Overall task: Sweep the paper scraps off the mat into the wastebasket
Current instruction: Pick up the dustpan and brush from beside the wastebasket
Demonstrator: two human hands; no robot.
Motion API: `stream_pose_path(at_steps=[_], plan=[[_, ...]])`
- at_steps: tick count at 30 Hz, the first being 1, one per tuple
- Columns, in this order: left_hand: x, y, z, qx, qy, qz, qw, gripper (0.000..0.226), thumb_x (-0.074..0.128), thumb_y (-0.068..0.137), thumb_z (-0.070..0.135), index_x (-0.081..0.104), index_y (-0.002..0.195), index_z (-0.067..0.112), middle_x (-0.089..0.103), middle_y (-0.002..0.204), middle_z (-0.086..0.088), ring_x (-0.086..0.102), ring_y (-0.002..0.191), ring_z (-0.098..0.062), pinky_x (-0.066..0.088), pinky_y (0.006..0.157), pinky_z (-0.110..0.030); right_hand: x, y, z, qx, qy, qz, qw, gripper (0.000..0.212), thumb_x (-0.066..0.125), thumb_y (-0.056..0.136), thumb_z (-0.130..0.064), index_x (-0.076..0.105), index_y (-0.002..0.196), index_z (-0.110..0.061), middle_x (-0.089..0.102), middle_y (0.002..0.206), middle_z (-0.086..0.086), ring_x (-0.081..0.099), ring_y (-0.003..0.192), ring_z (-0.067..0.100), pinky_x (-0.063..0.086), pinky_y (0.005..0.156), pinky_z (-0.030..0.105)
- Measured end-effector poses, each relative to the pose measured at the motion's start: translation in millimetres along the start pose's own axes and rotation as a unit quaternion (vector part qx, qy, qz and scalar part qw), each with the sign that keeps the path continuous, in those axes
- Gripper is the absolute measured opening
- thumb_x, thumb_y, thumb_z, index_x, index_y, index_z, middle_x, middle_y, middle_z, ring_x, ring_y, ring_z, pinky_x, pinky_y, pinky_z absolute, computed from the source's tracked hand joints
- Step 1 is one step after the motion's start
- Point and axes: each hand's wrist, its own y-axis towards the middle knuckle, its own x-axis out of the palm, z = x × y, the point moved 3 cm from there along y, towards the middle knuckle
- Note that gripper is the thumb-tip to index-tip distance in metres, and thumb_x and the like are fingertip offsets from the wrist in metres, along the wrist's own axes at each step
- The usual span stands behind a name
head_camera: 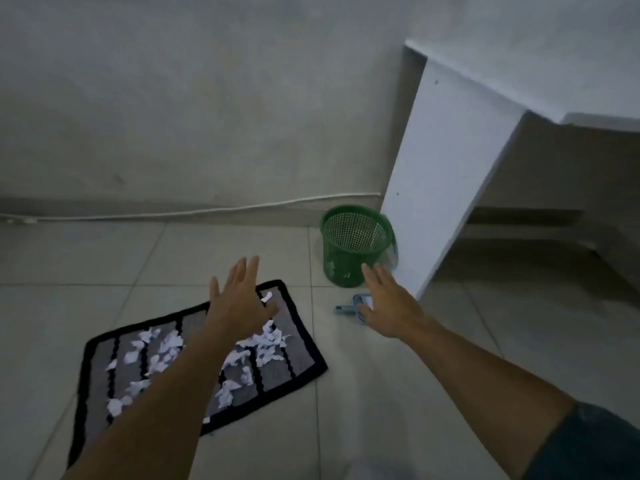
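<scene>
A grey striped mat with a black border lies on the tiled floor, strewn with several white paper scraps. A green mesh wastebasket stands upright beyond it, to the right. My left hand hovers open over the mat's far end, fingers spread, holding nothing. My right hand is open too, stretched out over a small blue-grey brush or dustpan lying on the floor just in front of the wastebasket; it partly hides that tool.
A white desk side panel stands right beside the wastebasket, with dark space under the desk to its right. A wall with a white cable along its base runs behind. Light floor tiles surround the mat.
</scene>
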Motion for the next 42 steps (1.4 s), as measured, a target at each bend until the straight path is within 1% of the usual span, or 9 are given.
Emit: stream_pose_path(at_steps=[5,11,17,20,25,31,35,39,42], plan=[[86.1,45.7,-26.2,-0.031,0.021,-0.057,0.998,0.09,0.052,0.085,0.056,-0.004,0.148,0.023,0.001,0.159,-0.003,0.001,0.145,-0.018,-0.002,0.115,-0.054,90.0,65.1,40.1,0.014,0.03,-0.032,0.999,0.058,0.055,0.094,-0.027,0.031,0.143,-0.009,0.036,0.144,0.013,0.036,0.134,0.031,0.042,0.097,0.038],[206.5,103.7,-17.4,-0.026,-0.04,-0.1,0.994,0.091,0.059,0.083,0.049,0.003,0.148,0.019,0.008,0.158,-0.003,0.007,0.144,-0.018,0.0,0.116,-0.05,193.1,121.3,86.0,0.037,0.037,-0.049,0.997,0.04,0.05,0.097,-0.015,0.045,0.135,-0.008,0.043,0.139,0.015,0.043,0.127,0.029,0.042,0.094,0.036],[315.9,140.5,-4.6,-0.031,-0.062,-0.154,0.986,0.084,0.055,0.088,0.044,0.002,0.148,0.02,0.01,0.158,-0.003,0.009,0.144,-0.019,0.006,0.117,-0.048,273.5,185.2,108.2,-0.011,0.04,-0.01,0.999,0.035,0.052,0.087,0.008,0.063,0.118,-0.005,0.053,0.135,0.016,0.034,0.137,0.034,0.042,0.102,0.046],[342.3,136.7,1.2,-0.02,-0.086,-0.156,0.984,0.082,0.056,0.088,0.039,0.004,0.148,0.018,0.014,0.157,-0.005,0.014,0.143,-0.02,0.01,0.116,-0.047,288.1,195.3,108.6,-0.03,0.036,0.012,0.999,0.02,0.059,0.079,0.01,0.068,0.094,-0.001,0.067,0.105,0.017,0.048,0.123,0.038,0.052,0.086,0.049],[348.4,124.9,3.1,-0.042,-0.117,-0.161,0.979,0.081,0.059,0.088,0.032,0.008,0.148,0.017,0.018,0.156,-0.005,0.019,0.141,-0.022,0.017,0.115,-0.042,292.6,191.6,112.2,-0.076,0.013,0.024,0.997,0.02,0.076,0.06,0.008,0.068,0.072,-0.006,0.067,0.077,0.011,0.061,0.086,0.032,0.054,0.066,0.038],[330.1,128.5,2.3,-0.064,-0.19,-0.176,0.964,0.072,0.057,0.09,0.021,0.013,0.148,0.018,0.037,0.147,-0.009,0.039,0.13,-0.025,0.034,0.106,-0.035,273.2,175.1,89.9,-0.188,0.081,-0.005,0.979,0.027,0.074,0.064,0.012,0.069,0.082,-0.007,0.065,0.078,0.008,0.062,0.07,0.027,0.051,0.055,0.033],[308.3,129.1,2.8,-0.066,-0.254,-0.134,0.956,0.062,0.06,0.086,0.004,0.032,0.142,0.008,0.054,0.133,-0.014,0.052,0.12,-0.023,0.036,0.098,-0.019,250.0,158.9,52.7,-0.216,0.121,-0.007,0.969,0.027,0.066,0.06,0.02,0.062,0.074,-0.003,0.063,0.073,0.013,0.06,0.062,0.027,0.046,0.05,0.03],[271.0,115.0,-8.8,-0.06,-0.276,-0.087,0.955,0.034,0.063,0.082,0.003,0.06,0.115,0.005,0.069,0.105,-0.016,0.063,0.096,-0.027,0.048,0.084,-0.029,233.2,148.5,31.7,-0.211,0.2,-0.035,0.956,0.012,0.058,0.077,0.004,0.066,0.077,-0.004,0.068,0.079,0.008,0.06,0.07,0.018,0.049,0.061,0.032],[244.4,95.8,-24.3,-0.047,-0.304,-0.081,0.948,0.022,0.069,0.079,0.005,0.067,0.1,0.002,0.07,0.079,-0.002,0.06,0.071,0.005,0.052,0.07,-0.02,214.4,142.3,8.7,-0.183,0.235,-0.078,0.951,0.011,0.062,0.083,-0.004,0.071,0.083,-0.011,0.067,0.085,0.0,0.06,0.076,0.014,0.047,0.065,0.027]])
